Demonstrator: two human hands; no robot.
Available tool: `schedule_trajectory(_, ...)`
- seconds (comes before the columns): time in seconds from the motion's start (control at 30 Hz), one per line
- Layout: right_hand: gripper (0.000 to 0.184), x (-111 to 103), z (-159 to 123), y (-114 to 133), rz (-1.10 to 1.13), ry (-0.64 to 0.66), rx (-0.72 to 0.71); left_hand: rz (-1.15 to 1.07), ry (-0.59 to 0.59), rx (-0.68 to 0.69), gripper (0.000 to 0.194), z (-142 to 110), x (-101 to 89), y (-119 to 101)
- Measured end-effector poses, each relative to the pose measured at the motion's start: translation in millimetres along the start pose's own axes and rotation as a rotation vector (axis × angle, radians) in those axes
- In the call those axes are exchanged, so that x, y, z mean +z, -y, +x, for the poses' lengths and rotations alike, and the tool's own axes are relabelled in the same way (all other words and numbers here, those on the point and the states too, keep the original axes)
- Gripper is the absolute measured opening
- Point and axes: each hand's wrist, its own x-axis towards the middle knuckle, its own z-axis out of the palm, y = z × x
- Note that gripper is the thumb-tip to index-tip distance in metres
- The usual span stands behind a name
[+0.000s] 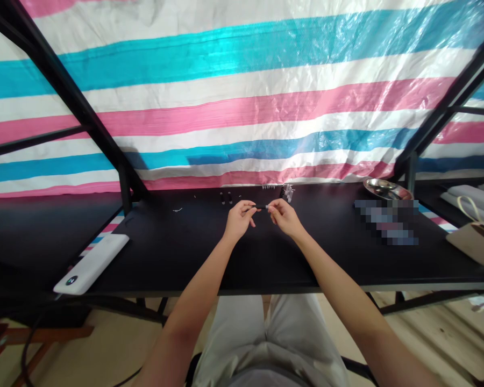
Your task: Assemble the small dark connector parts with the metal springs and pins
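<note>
Above the black table, both hands meet at a small black rod (260,206) with a silvery right end. My left hand (239,219) is closed on its left part, thumb against fingers. At the silvery end, the fingertips of my right hand (283,216) pinch it. What exactly the rod is, I cannot make out. Just beyond my left hand lie two short black pieces (226,198) with pale ends. Behind my right hand sits a cluster of small silvery parts (289,192), and a row of tiny metallic pieces (268,187) lies near the back edge.
A white power bank-like block (92,264) rests at the left edge of the black table (165,242). Thin pale scraps (178,210) lie left of centre. To the right are a round metal tray (388,189), a blurred patch and a beige bag (478,242). Striped sheeting hangs behind.
</note>
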Motion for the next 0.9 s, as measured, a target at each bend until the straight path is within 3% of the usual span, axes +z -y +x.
schedule_trajectory(0.9,0.021,-4.4,1.2,-0.4,0.003,0.035,-0.015,-0.051,-0.054,-0.007,0.029,2.0,-0.8,2.5)
